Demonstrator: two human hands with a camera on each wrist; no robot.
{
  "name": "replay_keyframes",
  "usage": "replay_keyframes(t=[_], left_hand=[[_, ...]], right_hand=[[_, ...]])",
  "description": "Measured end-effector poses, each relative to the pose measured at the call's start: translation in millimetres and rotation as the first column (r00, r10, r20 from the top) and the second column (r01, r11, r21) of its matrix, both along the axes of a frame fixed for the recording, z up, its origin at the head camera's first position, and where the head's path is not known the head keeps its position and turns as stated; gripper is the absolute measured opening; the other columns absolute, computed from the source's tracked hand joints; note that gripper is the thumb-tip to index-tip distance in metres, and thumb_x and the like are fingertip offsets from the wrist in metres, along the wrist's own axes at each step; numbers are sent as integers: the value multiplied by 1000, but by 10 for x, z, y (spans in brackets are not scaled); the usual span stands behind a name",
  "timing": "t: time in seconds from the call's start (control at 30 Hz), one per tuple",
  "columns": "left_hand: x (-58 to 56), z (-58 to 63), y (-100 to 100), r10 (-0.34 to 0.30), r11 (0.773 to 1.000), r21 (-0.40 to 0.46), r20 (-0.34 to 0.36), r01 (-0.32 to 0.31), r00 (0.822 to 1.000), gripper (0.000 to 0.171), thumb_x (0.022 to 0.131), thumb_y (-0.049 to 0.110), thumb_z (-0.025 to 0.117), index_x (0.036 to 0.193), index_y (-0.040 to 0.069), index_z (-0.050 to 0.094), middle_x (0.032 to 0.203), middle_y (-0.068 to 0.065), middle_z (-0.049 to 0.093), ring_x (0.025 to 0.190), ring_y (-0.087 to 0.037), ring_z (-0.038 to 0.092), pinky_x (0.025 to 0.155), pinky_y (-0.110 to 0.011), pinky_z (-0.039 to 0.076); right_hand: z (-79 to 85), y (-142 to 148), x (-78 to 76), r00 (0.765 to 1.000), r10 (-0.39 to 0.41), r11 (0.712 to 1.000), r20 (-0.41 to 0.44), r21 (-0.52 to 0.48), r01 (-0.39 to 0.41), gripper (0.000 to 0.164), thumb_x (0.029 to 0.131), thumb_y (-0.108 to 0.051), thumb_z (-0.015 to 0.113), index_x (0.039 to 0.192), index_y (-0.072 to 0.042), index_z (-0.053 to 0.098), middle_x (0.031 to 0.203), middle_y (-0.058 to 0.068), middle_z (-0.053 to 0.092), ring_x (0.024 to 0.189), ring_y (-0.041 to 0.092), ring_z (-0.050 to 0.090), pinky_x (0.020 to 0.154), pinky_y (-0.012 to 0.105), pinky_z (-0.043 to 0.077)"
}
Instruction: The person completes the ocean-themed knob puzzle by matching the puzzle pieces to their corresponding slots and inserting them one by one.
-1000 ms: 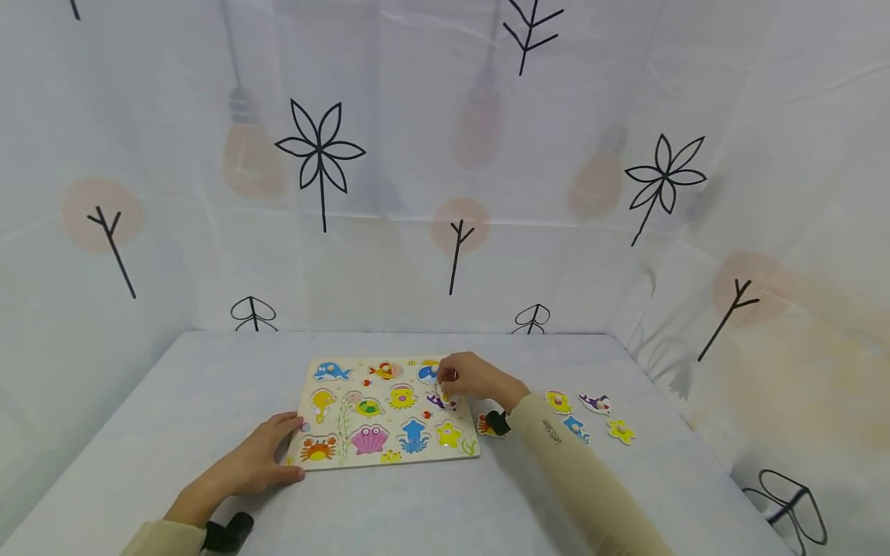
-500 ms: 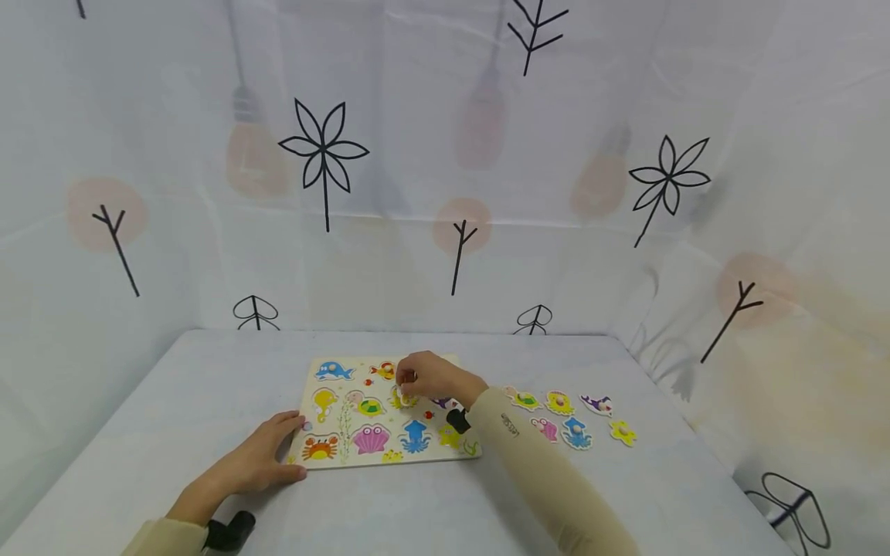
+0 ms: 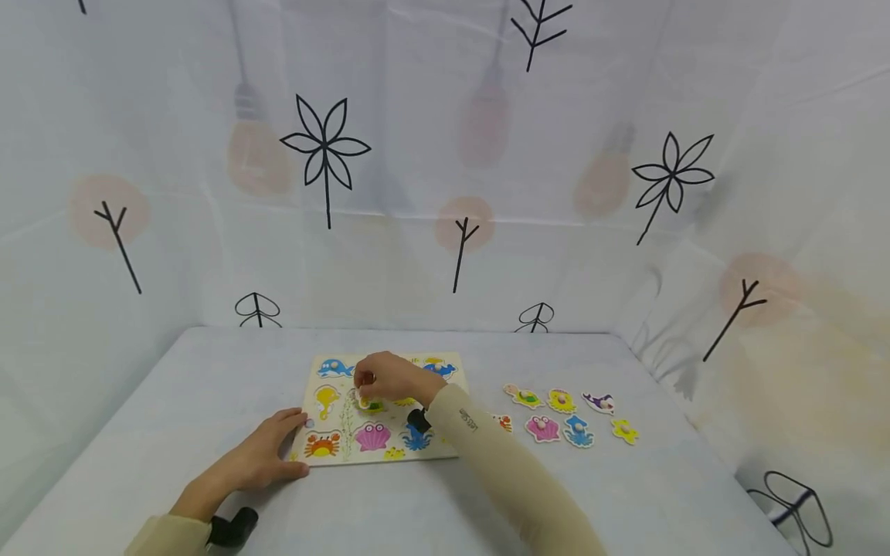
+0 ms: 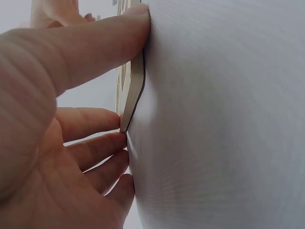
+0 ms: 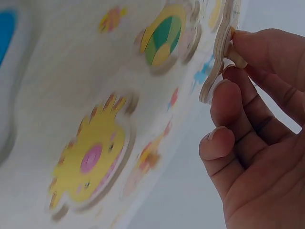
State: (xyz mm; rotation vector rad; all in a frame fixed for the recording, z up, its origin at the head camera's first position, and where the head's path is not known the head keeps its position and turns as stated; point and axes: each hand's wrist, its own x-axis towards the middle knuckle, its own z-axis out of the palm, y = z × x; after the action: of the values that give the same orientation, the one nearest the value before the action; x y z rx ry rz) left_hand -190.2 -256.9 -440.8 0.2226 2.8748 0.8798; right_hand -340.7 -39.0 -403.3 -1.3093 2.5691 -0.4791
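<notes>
Fingers (image 5: 226, 102) pinching a piece (image 5: 219, 51) by its knob (image 5: 237, 56) above the board (image 3: 367, 461) near the turtle (image 5: 164, 40), the right hand (image 3: 392, 376) should keep it level while the left hand (image 3: 260, 457), fingers extended, steadies the board's corner.

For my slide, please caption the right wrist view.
Right hand pinches a wavy-edged wooden piece by its pale knob, above a cream wooden board printed with a yellow octopus.
</notes>
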Motion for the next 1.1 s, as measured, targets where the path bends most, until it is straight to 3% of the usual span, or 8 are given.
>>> replay_keyframes(t=[0.43,0.8,1.1], left_hand=[[4,-19,-14,-21,999,30,1,21,1000,87,72,38,82,138,-4,44,145,-27,34,132,-48,30,105,-64,27],[-7,-9,-46,-74,997,26,-59,75,996,84,73,34,82,136,-7,44,142,-29,35,130,-49,32,103,-65,29],[-13,-32,-46,-44,999,26,-43,45,998,86,72,35,82,137,-7,44,144,-28,35,132,-48,31,105,-64,27]], right_hand=[[-83,-461,96,1000,5,1000,26,31,-5,3,89,-21,67,92,-22,66,84,-11,57,76,4,50,65,16,43],[-136,-679,91,1000,-13,998,18,60,12,4,89,-23,66,93,-23,65,87,-12,56,79,4,50,68,15,43],[-170,-724,84,999,-30,998,23,56,29,3,90,-23,67,92,-23,64,86,-11,55,79,4,49,67,15,43]])
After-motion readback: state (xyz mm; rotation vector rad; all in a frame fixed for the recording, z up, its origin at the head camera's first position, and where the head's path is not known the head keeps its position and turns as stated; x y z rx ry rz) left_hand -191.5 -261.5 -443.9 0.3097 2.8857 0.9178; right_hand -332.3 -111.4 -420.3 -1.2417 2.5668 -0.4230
